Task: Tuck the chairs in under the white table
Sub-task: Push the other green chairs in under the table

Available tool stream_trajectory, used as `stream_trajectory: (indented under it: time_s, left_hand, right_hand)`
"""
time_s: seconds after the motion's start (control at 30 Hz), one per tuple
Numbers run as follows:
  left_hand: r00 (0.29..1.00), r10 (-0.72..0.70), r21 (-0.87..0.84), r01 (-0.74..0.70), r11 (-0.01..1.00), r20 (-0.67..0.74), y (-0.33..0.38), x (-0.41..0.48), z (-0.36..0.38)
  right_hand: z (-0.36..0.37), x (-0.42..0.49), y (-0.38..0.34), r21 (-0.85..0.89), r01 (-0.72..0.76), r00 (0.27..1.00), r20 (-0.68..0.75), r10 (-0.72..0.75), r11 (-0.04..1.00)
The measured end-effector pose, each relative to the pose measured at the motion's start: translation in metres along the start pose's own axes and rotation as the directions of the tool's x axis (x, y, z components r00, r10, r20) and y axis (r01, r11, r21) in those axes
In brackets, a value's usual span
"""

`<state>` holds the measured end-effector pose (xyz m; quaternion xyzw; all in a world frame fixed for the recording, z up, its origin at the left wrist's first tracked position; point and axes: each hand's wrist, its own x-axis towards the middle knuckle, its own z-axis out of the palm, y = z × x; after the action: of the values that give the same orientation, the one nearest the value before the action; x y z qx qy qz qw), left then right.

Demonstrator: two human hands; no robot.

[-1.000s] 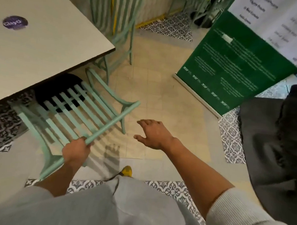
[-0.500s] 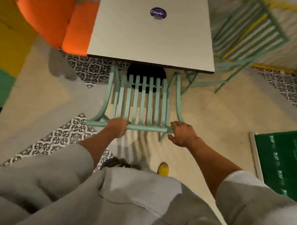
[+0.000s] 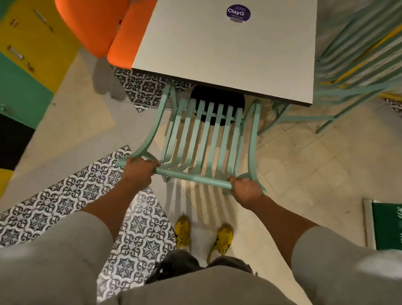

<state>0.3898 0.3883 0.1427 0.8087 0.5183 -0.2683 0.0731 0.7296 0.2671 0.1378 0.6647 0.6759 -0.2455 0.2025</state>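
Gripping the mint chair [image 3: 207, 138] by its top rail, our left hand [image 3: 138, 172] and right hand [image 3: 245, 191] clench it; the white table [image 3: 223, 49] stands at twelve o'clock. We count two mint chairs, the second [image 3: 360, 62] at two o'clock.

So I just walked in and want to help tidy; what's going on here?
A person is tucking a mint green chair under the white table. The left hand and right hand each grip its top rail. The seat is partly under the table edge. Another mint chair stands at the table's right.

left hand [image 3: 138, 170] clenched, right hand [image 3: 245, 193] clenched
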Motion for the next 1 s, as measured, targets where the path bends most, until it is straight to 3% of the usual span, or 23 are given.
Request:
stream_trajectory:
  time_s: [0.4, 1.0]
  left_hand:
    - [0.990, 0.140, 0.086, -0.138, 0.987, -0.023, 0.001, -0.001, -0.011]
    - [0.993, 0.118, 0.167, -0.113, 0.980, -0.024, 0.008, 0.044, -0.046]
  right_hand:
    - [-0.004, -0.011, -0.007, -0.006, -0.100, 0.994, -0.049, 0.100, 0.995]
    - [-0.029, 0.022, 0.003, 0.119, -0.207, 0.978, 0.050, 0.202, 0.971]
